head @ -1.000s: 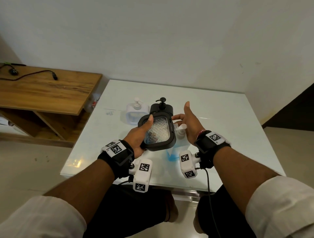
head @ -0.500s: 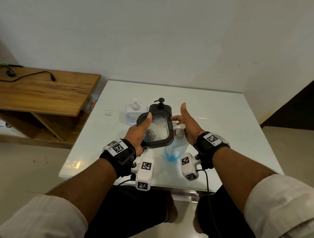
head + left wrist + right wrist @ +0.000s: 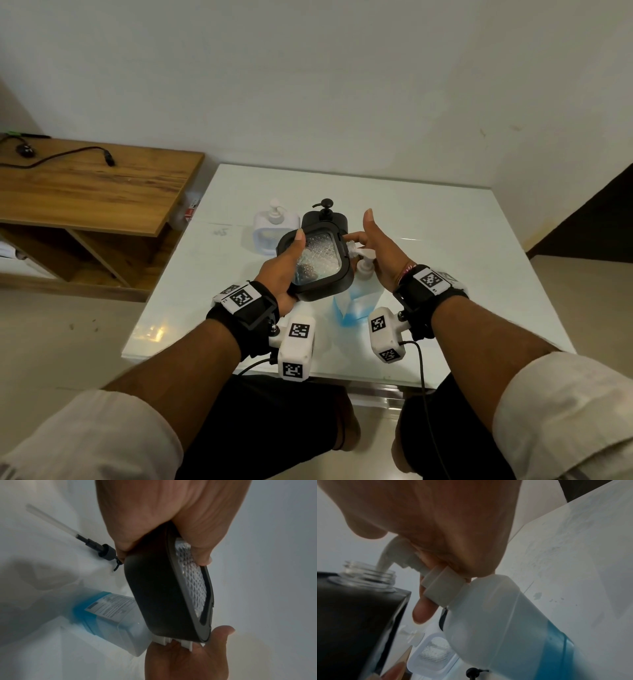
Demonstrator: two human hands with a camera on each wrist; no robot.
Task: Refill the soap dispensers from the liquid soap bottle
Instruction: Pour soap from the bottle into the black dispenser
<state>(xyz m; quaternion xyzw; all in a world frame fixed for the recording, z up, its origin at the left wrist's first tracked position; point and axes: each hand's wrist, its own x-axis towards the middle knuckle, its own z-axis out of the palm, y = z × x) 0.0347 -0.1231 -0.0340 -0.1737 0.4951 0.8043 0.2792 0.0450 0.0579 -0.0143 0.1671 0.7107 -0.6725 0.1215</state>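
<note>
Standing on the white table (image 3: 445,246), the liquid soap bottle (image 3: 359,301) serves as the landmark, near the table's front edge with blue soap low in its body. Far to its left, off the table's left edge, sits a wooden shelf (image 3: 85,192) with a cable on it. Left of the bottle and further back stands the white dispenser (image 3: 270,233) with its pump on, and beside that the second black dispenser (image 3: 325,219). A detached black pump (image 3: 96,547) lies on the table behind the bottle. The left hand (image 3: 284,270) grips the open black dispenser (image 3: 318,263), tilted just left of the bottle, thumb across its textured panel, clear threaded neck (image 3: 370,573) turned toward the bottle. The right hand (image 3: 380,250) presses on the bottle's white pump (image 3: 402,555), fingers curled round its collar, thumb raised; the nozzle dips into that neck. Right of the bottle the tabletop runs bare to its edge.
</note>
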